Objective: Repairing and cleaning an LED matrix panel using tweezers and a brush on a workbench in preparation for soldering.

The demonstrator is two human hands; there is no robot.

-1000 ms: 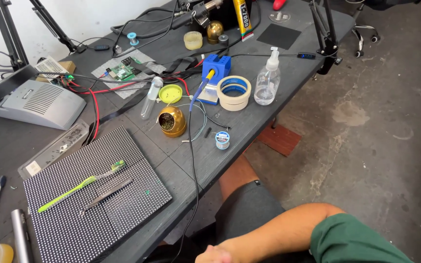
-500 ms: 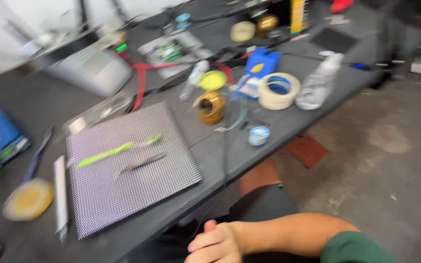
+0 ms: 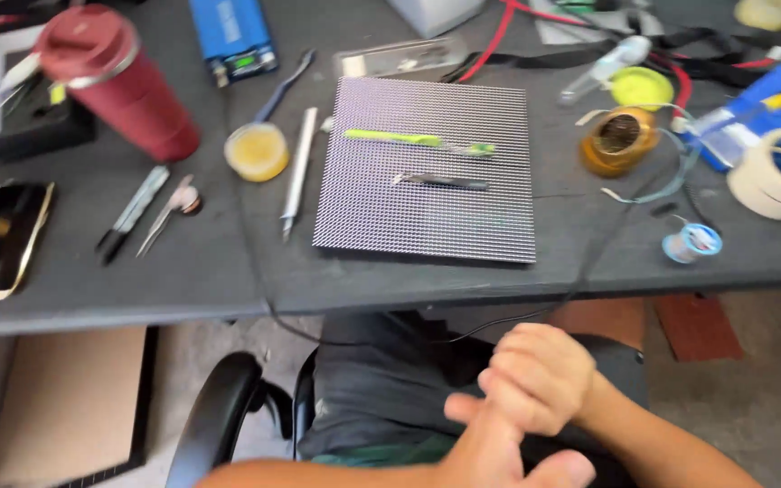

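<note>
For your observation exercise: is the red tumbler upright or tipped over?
Upright: the red tumbler stands on its base on the grey table, lid on top.

head view | looks steeply down | near | over table (image 3: 183,280)

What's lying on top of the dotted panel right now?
On the panel lie a green-handled brush and, below it, dark tweezers. Both hands are off it, down at the lap. What lies under the panel is hidden.
</note>
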